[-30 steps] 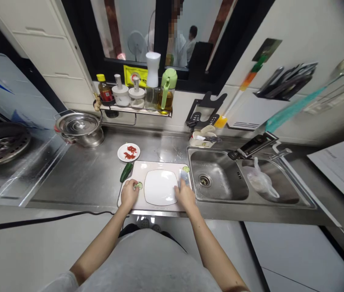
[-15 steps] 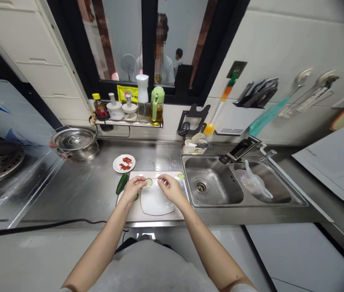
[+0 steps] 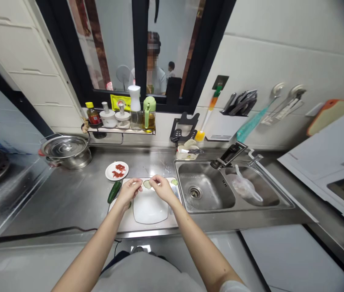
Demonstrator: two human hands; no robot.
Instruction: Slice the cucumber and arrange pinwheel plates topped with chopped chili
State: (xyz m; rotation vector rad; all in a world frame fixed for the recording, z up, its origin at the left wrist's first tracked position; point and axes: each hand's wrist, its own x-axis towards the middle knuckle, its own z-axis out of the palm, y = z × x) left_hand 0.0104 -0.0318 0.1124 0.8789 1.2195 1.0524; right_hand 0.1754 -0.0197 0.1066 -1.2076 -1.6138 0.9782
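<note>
Above the white plate [image 3: 151, 211] on the cutting board [image 3: 126, 225], the right hand [image 3: 162, 190] pinches a cucumber slice [image 3: 146, 185]; the left hand [image 3: 129, 193] curls just beside it, fingertips close together — whether gripping anything, I cannot tell. Farther off — a dish [image 3: 109, 171] of red pieces [image 3: 117, 174].

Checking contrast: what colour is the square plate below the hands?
The plate is white with a thin dark rim, best in head view.
</note>
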